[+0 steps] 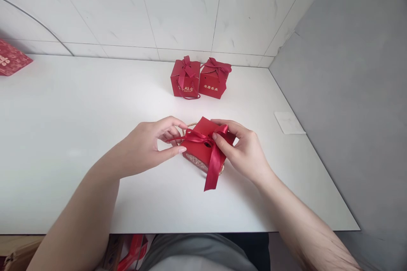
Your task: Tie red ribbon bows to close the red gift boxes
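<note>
A small red gift box (199, 152) with a patterned round panel and gold rope handles sits on the white table in front of me. A shiny red ribbon (215, 167) is tied in a bow across its top, one tail hanging down the near side. My right hand (243, 148) grips the ribbon at the bow's right, thumb on top, with its fingers partly hidden behind the box. My left hand (155, 142) is at the box's left corner, thumb and index finger apart, beside the ribbon's thin left end.
Two closed red gift boxes with bows, a left one (185, 78) and a right one (215, 78), stand near the tiled wall. A white paper (288, 123) lies by the table's right edge. A red patterned item (12, 57) is at far left. A grey wall (356, 93) bounds the right.
</note>
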A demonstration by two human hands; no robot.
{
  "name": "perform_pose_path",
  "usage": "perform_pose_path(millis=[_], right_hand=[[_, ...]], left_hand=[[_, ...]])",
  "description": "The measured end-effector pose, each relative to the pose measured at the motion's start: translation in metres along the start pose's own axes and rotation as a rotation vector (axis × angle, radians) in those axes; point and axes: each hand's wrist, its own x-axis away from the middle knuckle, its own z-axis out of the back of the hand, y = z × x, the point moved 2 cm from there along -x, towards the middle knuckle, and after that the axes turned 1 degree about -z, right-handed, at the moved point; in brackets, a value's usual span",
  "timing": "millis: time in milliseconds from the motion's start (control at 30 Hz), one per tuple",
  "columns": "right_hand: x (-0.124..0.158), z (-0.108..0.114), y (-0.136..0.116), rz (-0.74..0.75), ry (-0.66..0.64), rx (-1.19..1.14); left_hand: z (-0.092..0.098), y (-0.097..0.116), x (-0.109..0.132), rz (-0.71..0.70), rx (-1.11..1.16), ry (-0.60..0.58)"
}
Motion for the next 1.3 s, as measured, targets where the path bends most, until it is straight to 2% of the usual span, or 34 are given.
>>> perform_pose_path(millis=[133,200,300,400,500,600,667,833,1033,1167,1300], right_hand=[[-0.002,0.003,0.002,-0.006,0.011,0.024],[-0.002,0.003,0.002,-0.008,0.015,0.034],[-0.001,0.000,0.002,-0.018,0.037,0.052],[0.000,-0.002,0.002,-0.029,0.072,0.064],[0.001,-0.004,0.002,-0.042,0.094,0.061],[0.001,-0.003,0.002,-0.059,0.080,0.039],[0.000,-0.002,0.002,-0.065,0.058,0.010],[-0.002,0.000,0.001,-0.054,0.004,-0.051],[-0.004,0.000,0.001,-0.007,-0.044,-0.030],[-0.005,0.004,0.001,0.061,-0.088,-0.009],[-0.004,0.008,-0.001,0.201,-0.082,-0.037]], left_hand=[[0.004,0.005,0.001,-0.090,-0.045,0.177],[0.005,0.008,0.002,-0.107,-0.023,0.176],[0.004,0.011,0.003,-0.028,0.078,0.028],[0.003,0.011,0.002,0.136,0.170,-0.163],[0.002,0.010,0.001,0.288,0.204,-0.290],[0.001,0.010,0.001,0.326,0.195,-0.386],[-0.001,0.011,0.002,0.317,0.206,-0.402],[-0.010,0.011,0.000,0.264,0.281,-0.246],[-0.018,0.010,-0.002,0.215,0.272,-0.186],[-0.017,0.015,0.000,0.107,0.132,0.017],[-0.022,0.020,0.002,-0.062,0.026,0.146]])
